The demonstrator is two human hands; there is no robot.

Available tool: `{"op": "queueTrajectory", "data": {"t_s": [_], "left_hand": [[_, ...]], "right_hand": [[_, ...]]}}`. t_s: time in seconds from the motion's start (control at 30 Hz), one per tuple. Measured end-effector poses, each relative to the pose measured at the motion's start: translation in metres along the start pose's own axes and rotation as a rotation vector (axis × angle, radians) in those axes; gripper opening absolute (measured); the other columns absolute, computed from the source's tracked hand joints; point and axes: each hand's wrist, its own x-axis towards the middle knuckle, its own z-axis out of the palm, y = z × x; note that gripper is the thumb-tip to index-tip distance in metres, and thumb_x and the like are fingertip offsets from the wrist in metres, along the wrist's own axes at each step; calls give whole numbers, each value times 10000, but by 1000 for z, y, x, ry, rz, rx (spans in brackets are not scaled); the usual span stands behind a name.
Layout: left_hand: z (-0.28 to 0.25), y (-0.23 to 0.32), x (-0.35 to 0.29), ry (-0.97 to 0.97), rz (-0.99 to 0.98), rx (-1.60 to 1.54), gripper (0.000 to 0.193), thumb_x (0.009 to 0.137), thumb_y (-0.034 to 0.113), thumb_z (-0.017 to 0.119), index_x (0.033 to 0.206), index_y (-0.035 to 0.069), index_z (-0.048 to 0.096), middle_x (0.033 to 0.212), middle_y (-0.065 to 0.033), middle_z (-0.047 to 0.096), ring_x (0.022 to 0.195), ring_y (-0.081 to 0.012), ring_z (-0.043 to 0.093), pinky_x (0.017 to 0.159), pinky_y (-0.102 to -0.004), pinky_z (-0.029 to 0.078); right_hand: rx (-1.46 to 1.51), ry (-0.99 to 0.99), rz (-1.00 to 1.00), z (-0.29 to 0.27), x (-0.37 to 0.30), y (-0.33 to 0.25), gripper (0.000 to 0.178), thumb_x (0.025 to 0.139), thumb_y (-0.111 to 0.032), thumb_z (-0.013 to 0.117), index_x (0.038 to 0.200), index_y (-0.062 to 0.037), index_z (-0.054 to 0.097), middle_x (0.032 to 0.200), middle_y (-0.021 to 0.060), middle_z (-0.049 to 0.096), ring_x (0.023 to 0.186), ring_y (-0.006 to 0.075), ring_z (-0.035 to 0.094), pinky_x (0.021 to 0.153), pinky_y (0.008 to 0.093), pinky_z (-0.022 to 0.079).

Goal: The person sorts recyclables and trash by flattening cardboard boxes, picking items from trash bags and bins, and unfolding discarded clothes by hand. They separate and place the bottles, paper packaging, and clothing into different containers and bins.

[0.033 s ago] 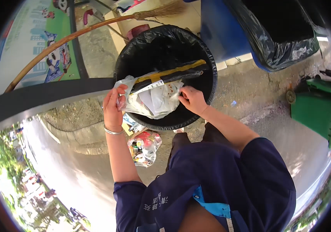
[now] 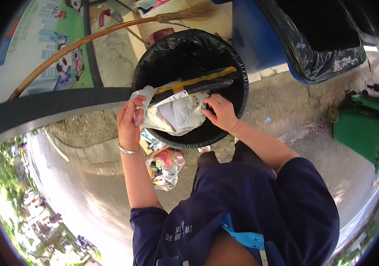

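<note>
Left hand (image 2: 130, 119): fingers closed, thumb against them, gripping the bunched left edge of a white plastic bag (image 2: 178, 116). Right hand (image 2: 218, 111): fingers curled in, thumb close to them, pinching the bag's right edge; exact fingertip contact is partly hidden. Bag sits over the near part of the round black bin (image 2: 181, 144), within its mouth, spread between both hands; pale sheets (image 2: 174, 113) show in it. Whether it rests on anything inside the bin, can't tell. Long dark package (image 2: 207, 83) with yellow tape lies slanted across the middle of the bin's mouth, just beyond the bag, white label near its left end. Silver bracelet (image 2: 129, 151) on left wrist, just outside the bin's near-left rim. Clear bag of mixed litter (image 2: 166, 168) on the ground, near side of the bin. Broom (image 2: 105, 32) beyond and left of the bin, bristles past its far rim. Blue bin (image 2: 253, 40), black-lined, beyond and right of it. Green wheeled bin (image 2: 358, 126) well right of it.
</note>
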Motion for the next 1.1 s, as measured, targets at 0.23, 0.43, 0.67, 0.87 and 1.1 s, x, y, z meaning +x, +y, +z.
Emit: {"op": "queueTrajectory", "data": {"t_s": [0.23,0.43,0.67,0.87,1.1], "left_hand": [[34,57,-50,-3,164,-80,257,993,214,461,888,10,578,1124,-120,588,547,-38,271,501,-182,232],[25,66,-72,50,243,-146,225,989,200,462,968,18,593,1270,-166,550,551,-36,278,501,-178,232],[-6,49,-104,51,211,-166,274,970,293,472,1000,79,641,1336,-195,510,565,-37,320,529,-180,276],[-36,29,-128,-19,201,-261,280,975,296,456,1067,105,639,1351,-194,501,541,-35,296,526,-194,232],[-52,14,-162,-49,211,-244,333,979,302,460,1127,46,614,1371,-200,476,534,-40,308,510,-195,244]], "right_hand": [[-293,-45,-219,-52,83,-32,626,676,-178,744,1236,-65,488,1152,128,537,1090,333,501,978,491,337],[-333,-275,-50,-29,75,5,355,711,-183,684,1054,-106,631,959,72,628,935,255,595,778,410,483],[25,-419,44,-40,44,2,443,710,-249,768,1094,-79,628,1006,146,657,952,343,617,795,387,506],[273,-324,330,-26,-13,32,399,712,-209,801,1011,-15,622,840,165,654,736,274,629,689,346,488],[-132,1,429,-17,-16,10,496,762,-336,748,1099,-17,571,896,196,670,839,358,641,745,385,502]]}}
